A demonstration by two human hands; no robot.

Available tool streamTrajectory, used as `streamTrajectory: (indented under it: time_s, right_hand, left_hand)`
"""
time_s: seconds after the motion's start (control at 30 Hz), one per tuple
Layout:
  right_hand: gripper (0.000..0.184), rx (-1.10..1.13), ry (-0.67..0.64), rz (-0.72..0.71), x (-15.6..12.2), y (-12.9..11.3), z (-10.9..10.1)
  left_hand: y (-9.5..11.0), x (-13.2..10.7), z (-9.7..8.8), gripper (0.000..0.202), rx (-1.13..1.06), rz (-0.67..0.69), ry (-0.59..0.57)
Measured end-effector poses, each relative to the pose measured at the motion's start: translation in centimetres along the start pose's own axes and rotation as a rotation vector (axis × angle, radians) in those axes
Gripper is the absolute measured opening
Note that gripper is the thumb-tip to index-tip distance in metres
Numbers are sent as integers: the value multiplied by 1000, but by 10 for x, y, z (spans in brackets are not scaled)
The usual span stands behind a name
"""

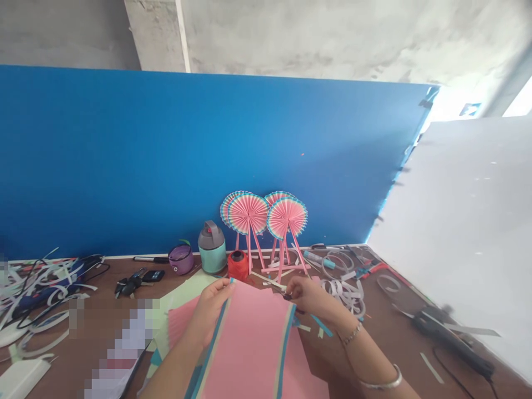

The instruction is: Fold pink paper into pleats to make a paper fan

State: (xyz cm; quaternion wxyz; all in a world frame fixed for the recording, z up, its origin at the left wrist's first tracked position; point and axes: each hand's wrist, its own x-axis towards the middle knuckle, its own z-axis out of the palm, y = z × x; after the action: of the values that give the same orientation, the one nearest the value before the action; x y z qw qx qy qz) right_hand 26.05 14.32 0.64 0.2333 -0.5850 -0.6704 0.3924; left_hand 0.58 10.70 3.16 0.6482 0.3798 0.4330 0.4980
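A pink paper sheet with blue and tan edge stripes lies in front of me on the brown table. My left hand grips its far left corner, fingers closed on the edge. My right hand pinches the far right corner, with a small dark thing at the fingertips that I cannot make out. More pink and pale green sheets lie underneath. Several finished pink pleated paper fans on sticks lean against the blue board behind.
A blue partition stands at the back and a white one at the right. A grey-lidded jar, purple cup, red spool, keys, paper strips and a glue gun lie around.
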Motion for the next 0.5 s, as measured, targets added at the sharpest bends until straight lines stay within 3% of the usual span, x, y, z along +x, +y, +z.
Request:
streamTrajectory:
  time_s: [0.1,0.23,0.37,0.5]
  right_hand:
    - [14,-178,15,-46,-3,-2,5]
    - [18,-240,-17,-45,-1,-3,23]
    - [25,-214,-65,11,2,1,34]
    - [23,-51,-164,65,0,-5,26]
  left_hand:
    - [3,5,-8,25,-65,-19,35]
    - [5,10,-15,23,-150,-28,83]
    - [6,13,-18,15,-223,-73,130]
    - [5,16,-21,11,-279,-91,143]
